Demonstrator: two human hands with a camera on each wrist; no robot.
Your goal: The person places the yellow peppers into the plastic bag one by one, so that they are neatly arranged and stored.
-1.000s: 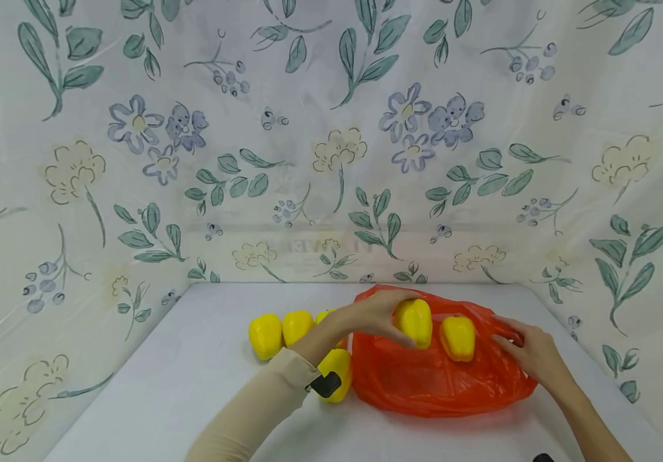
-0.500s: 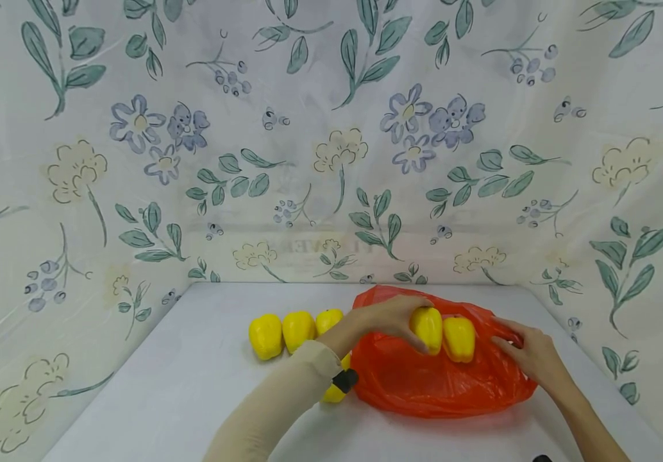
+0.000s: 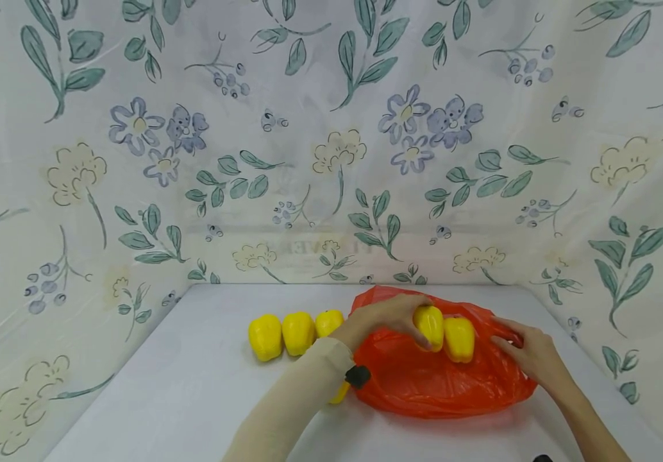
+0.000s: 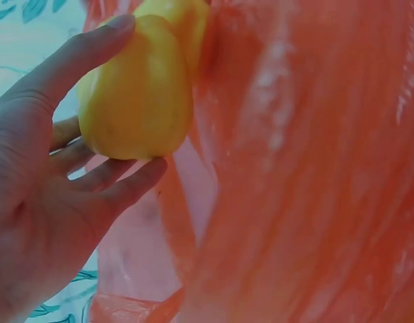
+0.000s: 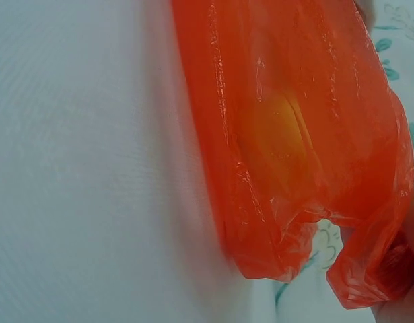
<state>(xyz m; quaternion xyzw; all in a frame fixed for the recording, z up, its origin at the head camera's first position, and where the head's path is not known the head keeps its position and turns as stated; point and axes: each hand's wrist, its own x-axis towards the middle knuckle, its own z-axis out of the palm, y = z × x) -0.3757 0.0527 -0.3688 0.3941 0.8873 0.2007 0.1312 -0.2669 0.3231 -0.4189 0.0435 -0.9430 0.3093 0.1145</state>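
Observation:
My left hand point(image 3: 390, 314) grips a yellow bell pepper point(image 3: 434, 328) over the mouth of a red plastic bag point(image 3: 424, 391). In the left wrist view, the thumb lies along one side of this pepper point(image 4: 139, 101) and the fingertips support it from below. Right beside it, inside the bag, sits a second yellow pepper point(image 3: 460, 340). My right hand point(image 3: 535, 351) holds the bag's right edge, with fingers and thumb pinching the plastic. Through the bag's wall in the right wrist view, a yellow shape point(image 5: 277, 138) shows faintly.
Three more yellow peppers stand in a row on the white table point(image 3: 176, 378), left of the bag; the leftmost pepper point(image 3: 265, 337) is fully visible. Another pepper point(image 3: 340, 393) is mostly hidden behind my left sleeve. A floral curtain point(image 3: 285, 115) hangs around the table.
My left hand has carried its pepper right, from the bag's left part to close against the second pepper. The right hand has stayed at the bag's edge.

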